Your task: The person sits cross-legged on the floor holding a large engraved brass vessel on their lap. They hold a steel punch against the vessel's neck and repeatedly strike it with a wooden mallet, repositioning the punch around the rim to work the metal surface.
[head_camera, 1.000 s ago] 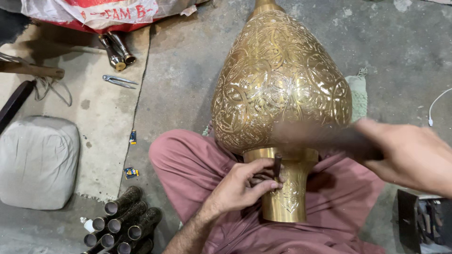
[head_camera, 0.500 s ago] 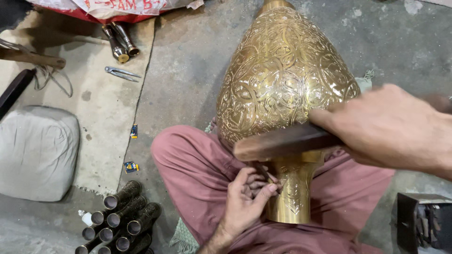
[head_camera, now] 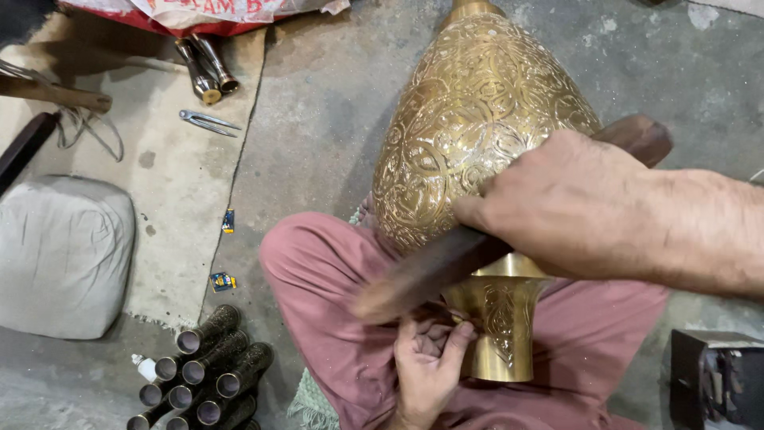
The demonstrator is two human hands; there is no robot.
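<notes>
1. Gripping a wooden stick (head_camera: pixel 446 263), the right hand (head_camera: pixel 573 207) has fingers wrapped around it.
2. Left hand (head_camera: pixel 430 366), fingers curled, touches the vase (head_camera: pixel 477 135) neck at 6 o'clock.
3. Vase lies across the lap.

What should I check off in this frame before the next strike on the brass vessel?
1. Right hand wrapped around the wooden stick: ok.
2. Left hand at the neck of the brass vessel, fingers against it: ok.
3. Vessel resting across the lap in pink trousers: ok.
4. Whether the left hand holds a small punch: cannot tell, the fingers hide it.
5. Left fingers out from under the stick's blurred end: not ok, they sit right below it.
6. Metal tubes on the floor apart from the hands: ok.
</notes>
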